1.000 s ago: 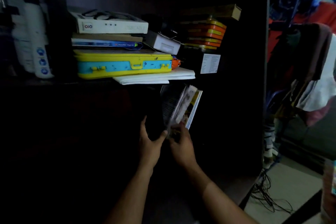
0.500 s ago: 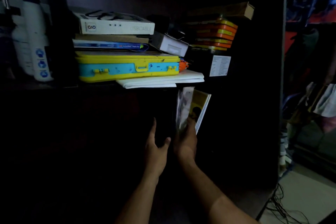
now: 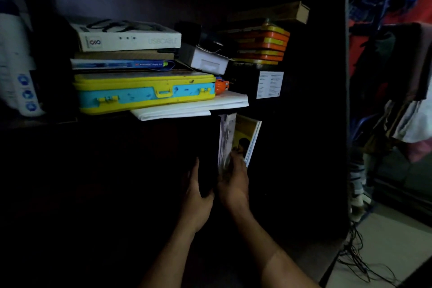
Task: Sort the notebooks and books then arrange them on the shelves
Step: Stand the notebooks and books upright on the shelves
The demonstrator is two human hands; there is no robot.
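The thin books stand almost upright in the dark lower shelf, just under the white papers that jut out from the shelf above, and they lean a little to the right with their tops fanning apart. They look like slim paperbacks or notebooks: light, floppy at the covers and probably glossy, so they are likely to slide against each other and sag unless they are pinched low, near the bottom edge where the spines meet, and kept pressed together. The right hand does roughly that: its fingers are curled round the lower near corner of the yellow-covered book, partly closed on it, with the wrist straight and the forearm reaching up from the near right. The left hand is beside it, just to the left, held upright with the palm turned right and the fingers extended; it seems to press against something dark standing there, perhaps another book, but the shadow is too deep to tell what it touches or whether it grips anything. Both forearms run close together and nearly parallel into the shelf. On the upper shelf, well apart from the hands, a yellow and blue case carries a stack topped by a white cable box, with orange tins further right.
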